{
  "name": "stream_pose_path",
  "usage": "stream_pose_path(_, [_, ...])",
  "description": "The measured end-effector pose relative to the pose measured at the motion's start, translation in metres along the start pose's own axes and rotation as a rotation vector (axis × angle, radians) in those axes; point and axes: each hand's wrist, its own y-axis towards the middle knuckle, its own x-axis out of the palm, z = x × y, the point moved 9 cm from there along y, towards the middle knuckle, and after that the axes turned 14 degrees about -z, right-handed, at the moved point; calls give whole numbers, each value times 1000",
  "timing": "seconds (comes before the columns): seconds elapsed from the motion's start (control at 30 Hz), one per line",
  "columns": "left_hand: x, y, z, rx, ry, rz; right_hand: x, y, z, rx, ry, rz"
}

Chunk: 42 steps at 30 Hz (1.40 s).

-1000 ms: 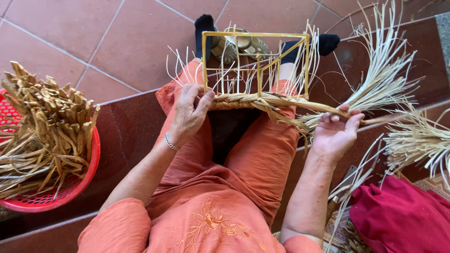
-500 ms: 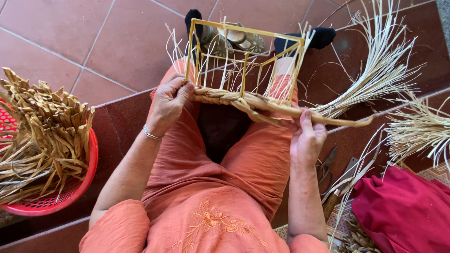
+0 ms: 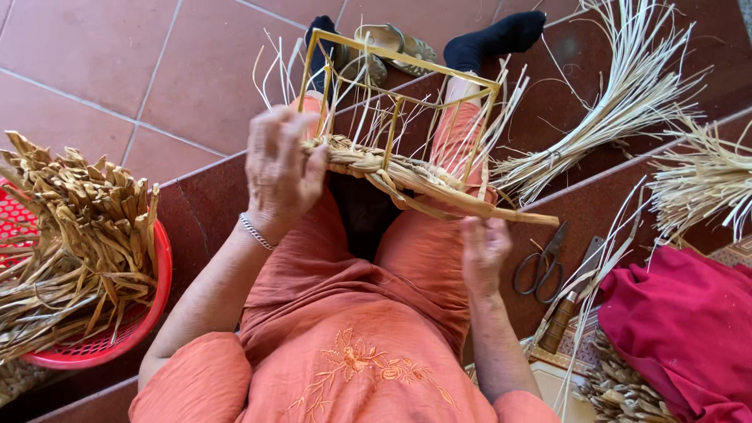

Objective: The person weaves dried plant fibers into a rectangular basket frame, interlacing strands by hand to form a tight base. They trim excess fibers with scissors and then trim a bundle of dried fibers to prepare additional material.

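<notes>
Both hands on woven braid (image 3: pixel 407 176) at wire frame (image 3: pixel 399 94): left hand (image 3: pixel 278 168) grips its end, right hand (image 3: pixel 484 249) loosely open just below.

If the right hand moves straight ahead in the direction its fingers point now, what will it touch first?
Probably the braided straw band just above the right hand, which the left hand grips at the wire frame. Depth is unclear, so the fingers might pass beneath it.
</notes>
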Motion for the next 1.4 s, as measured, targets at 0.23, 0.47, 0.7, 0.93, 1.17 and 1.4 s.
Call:
stream_pose_path(0.23, [74,27,40,188,-290,-454,81,-5,-108,-456,-792,-130])
stream_pose_path(0.47, [101,34,39,106,-346,-747,100,-9,-116,-481,-970,-75])
stream_pose_path(0.7, [115,42,40,149,-341,-885,102,-15,-85,-276,-311,-343])
stream_pose_path(0.93, [156,63,50,-2,-78,-1103,126,-5,-94,-271,-404,-412])
stream_pose_path(1.17, [159,60,45,75,-341,-1042,108,-18,-113,-133,-271,-447])
stream_pose_path(1.4, [147,56,24,39,-600,-855,63,-5,-179,-506,-712,-196])
